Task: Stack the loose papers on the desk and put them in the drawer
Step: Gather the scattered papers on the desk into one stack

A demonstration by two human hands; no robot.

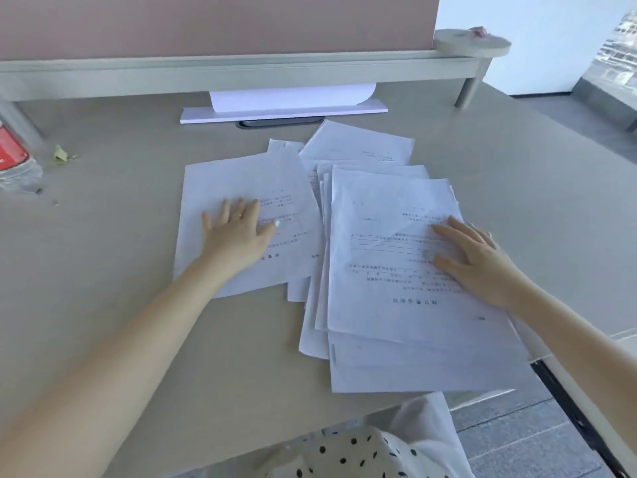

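Several loose printed sheets lie fanned out on the grey desk. One sheet lies apart at the left, and my left hand rests flat on it with fingers spread. At the right is a rough overlapping pile of papers, its lower sheets reaching the desk's front edge. My right hand lies flat on the pile's top sheet near its right edge. Neither hand grips anything. A dark drawer rail shows below the desk at the lower right; the drawer itself is mostly out of frame.
A white ream of paper with a curled sheet on it lies at the back under the shelf. A plastic bottle with a red label stands at the far left, next to small green scraps. The desk's right edge runs diagonally.
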